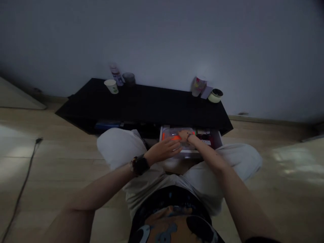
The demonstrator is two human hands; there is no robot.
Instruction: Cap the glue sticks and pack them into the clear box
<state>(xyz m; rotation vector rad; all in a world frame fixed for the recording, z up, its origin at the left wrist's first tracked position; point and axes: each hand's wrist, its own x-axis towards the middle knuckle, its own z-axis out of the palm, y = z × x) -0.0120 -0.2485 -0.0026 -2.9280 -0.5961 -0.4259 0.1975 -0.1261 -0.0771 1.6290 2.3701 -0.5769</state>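
Note:
A white drawer (162, 134) stands open under a low black cabinet, in front of my knees. Inside lies a clear plastic box (170, 133) with orange contents, next to a dark red and white packet (205, 139). My left hand (164, 150), with a black wristband, lies with its fingers against the box's near side. My right hand (186, 135), with a thin dark bracelet, is over the box's top and touches it. Its fingers are hidden from this angle.
On the black cabinet top (144, 103) stand a paper cup (111, 86), a spray bottle (115, 74), a dark tin (128, 79), a clear cup (198, 86) and a small bowl (215, 95). A black cable (22, 189) runs across the wooden floor at left.

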